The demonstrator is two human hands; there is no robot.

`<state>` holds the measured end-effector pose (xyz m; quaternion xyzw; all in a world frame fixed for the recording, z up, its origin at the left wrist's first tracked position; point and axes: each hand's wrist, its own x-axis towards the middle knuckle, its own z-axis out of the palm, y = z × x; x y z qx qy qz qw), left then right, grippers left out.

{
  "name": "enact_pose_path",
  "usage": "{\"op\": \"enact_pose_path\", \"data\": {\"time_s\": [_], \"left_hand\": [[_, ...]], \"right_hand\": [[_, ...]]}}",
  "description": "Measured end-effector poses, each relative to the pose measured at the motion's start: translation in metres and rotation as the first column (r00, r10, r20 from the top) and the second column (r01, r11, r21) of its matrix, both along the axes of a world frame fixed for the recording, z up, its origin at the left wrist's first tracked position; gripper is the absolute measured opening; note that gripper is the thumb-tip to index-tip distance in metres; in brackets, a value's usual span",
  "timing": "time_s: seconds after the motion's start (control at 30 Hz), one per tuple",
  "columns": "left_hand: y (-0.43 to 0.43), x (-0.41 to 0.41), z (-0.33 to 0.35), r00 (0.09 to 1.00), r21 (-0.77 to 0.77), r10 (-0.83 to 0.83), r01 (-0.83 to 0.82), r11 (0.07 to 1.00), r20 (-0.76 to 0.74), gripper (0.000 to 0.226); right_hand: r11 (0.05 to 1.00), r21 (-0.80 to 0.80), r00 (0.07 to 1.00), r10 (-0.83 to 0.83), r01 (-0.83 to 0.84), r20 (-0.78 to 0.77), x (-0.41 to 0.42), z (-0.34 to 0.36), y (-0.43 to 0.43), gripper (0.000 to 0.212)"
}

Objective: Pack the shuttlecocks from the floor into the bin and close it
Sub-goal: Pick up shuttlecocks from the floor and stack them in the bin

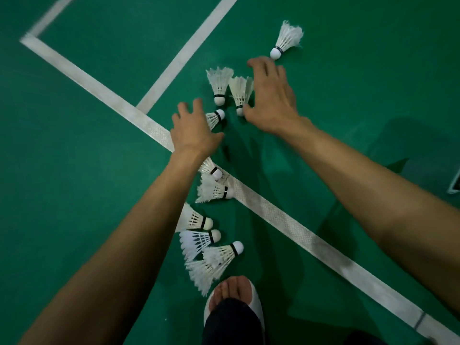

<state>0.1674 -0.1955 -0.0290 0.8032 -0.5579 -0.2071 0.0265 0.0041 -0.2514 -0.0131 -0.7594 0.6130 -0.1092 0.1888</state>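
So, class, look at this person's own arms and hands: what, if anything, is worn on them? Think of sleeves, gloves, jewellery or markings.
Nothing is worn. The left forearm and right forearm are bare to the picture's edge, with no sleeve showing. The left hand and right hand have no gloves, and no watch, ring, wristband or marking can be seen on either.

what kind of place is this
Most likely an indoor badminton court: a green sports floor marked with white court lines, and feather shuttlecocks scattered across it.
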Motion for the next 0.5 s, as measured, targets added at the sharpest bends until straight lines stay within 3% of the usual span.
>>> {"op": "enact_pose_path", "data": {"time_s": [0.1,0.2,0.27,0.33,0.4,0.5], "left_hand": [[-0.018,-0.005,-0.007,0.998,-0.005,-0.046,0.047,0.999,0.045,0.052],[-0.028,-0.001,-0.001,0.973,-0.048,0.21,-0.215,0.975,-0.098,0.026],[-0.038,-0.001,0.01,0.894,-0.125,0.302,-0.358,0.925,-0.331,0.032],[-0.053,-0.006,0.013,0.856,-0.21,0.215,-0.345,0.915,-0.471,0.032],[-0.066,-0.02,0.01,0.884,-0.217,0.109,-0.228,0.949,-0.455,0.026],[-0.077,-0.039,-0.011,0.909,-0.091,0.091,-0.14,0.986,-0.406,0.046]], "right_hand": [[0.992,0.095,0.996,0.087,-0.088,0.014,0.007,-0.015,-0.012,0.08],[0.998,0.008,0.998,-0.058,0.058,0.02,0.001,-0.03,-0.009,0.04],[0.975,-0.029,0.97,-0.215,0.22,0.114,-0.007,-0.029,-0.004,0.022],[0.94,-0.02,0.927,-0.331,0.34,0.177,-0.016,-0.023,0.0,0.02],[0.899,0.0,0.882,-0.43,0.438,0.192,-0.024,-0.009,0.002,0.019],[0.85,-0.067,0.847,-0.507,0.522,0.162,-0.04,0.023,0.004,0.018]]}}
